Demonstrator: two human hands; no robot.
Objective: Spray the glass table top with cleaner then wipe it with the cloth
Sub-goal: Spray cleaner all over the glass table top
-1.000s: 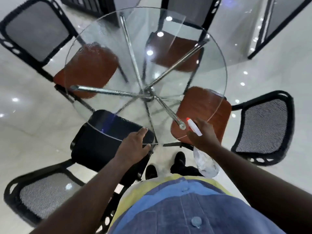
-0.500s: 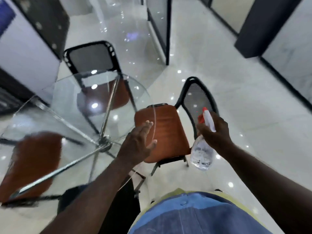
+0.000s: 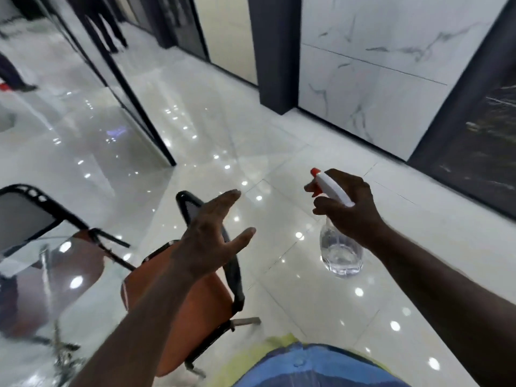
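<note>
My right hand (image 3: 349, 208) grips a clear spray bottle (image 3: 339, 254) by its white head with a red nozzle, held in the air over the floor at the right. My left hand (image 3: 212, 236) is raised in mid-air with its fingers spread and holds nothing. Only part of the round glass table top (image 3: 42, 275) shows, at the lower left, with blurred chrome legs under it. No cloth is in view.
An orange-seated chair (image 3: 201, 308) with a black mesh back stands right below my left hand, beside the table. Another black mesh chair (image 3: 25, 216) is at the far left. Glossy white floor tiles (image 3: 279, 152) stretch ahead to marble wall panels and dark frames.
My view has swung to the right, away from the table. My left hand has left the table's rim and lifted into the air. The bottle has risen with my right hand.
</note>
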